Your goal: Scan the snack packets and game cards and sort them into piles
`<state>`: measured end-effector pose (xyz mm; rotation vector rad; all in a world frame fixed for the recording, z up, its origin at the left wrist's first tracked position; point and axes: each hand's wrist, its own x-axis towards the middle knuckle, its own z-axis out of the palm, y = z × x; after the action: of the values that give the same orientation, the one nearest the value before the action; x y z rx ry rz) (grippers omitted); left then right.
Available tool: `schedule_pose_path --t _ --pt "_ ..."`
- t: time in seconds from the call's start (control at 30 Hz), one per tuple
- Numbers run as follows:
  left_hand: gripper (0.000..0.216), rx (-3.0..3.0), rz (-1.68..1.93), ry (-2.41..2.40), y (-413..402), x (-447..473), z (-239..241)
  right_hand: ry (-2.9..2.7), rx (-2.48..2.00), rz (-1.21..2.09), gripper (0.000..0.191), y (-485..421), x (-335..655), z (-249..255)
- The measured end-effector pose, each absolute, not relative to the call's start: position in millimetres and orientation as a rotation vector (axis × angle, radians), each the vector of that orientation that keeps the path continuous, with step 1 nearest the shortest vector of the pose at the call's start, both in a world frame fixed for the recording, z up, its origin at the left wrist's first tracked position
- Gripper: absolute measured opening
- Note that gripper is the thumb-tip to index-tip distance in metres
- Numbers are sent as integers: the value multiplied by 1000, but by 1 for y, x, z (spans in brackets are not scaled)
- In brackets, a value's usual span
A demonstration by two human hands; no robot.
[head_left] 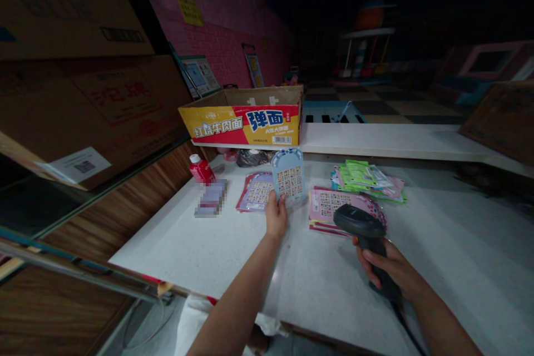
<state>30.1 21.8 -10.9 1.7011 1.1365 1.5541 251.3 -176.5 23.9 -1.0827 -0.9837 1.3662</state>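
Between the thumb and fingers of my left hand (276, 214) is a light blue sticker sheet (289, 178), held upright by its lower edge. Small pictures in rows cover its middle. My right hand (384, 261) is wrapped round the handle of a black barcode scanner (359, 221), whose cord runs down toward me. The scanner's head points left, over a stack of pink sheets (327, 204) in clear wrapping. Behind the left hand lies a pile of purple and red sheets (254, 192), partly covered by the blue one.
A red bottle (201, 169) with a white cap stands at the left. Green and pink packets (359, 175) lie at the back right. An open cardboard box (246, 125) rests on the raised white shelf (375, 139). Large cartons (87, 117) are stacked at left.
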Motion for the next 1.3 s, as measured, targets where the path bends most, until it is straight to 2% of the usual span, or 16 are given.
schedule_pose_path --t 0.6,0.83,0.97,1.13,1.3 --pt "21 1664 1617 1103 22 28 -4 -568 -870 1178 31 -167 277 28" --pt "20 1632 1598 984 27 31 20 -468 -800 1139 31 -164 286 23" --pt "28 1488 1454 846 38 41 50 -418 -753 1158 30 -163 288 22" --pt "54 1295 1244 884 47 58 71 -362 -713 1146 30 -162 290 24" --pt "48 1183 990 911 52 78 56 -364 -698 1142 30 -162 292 25"
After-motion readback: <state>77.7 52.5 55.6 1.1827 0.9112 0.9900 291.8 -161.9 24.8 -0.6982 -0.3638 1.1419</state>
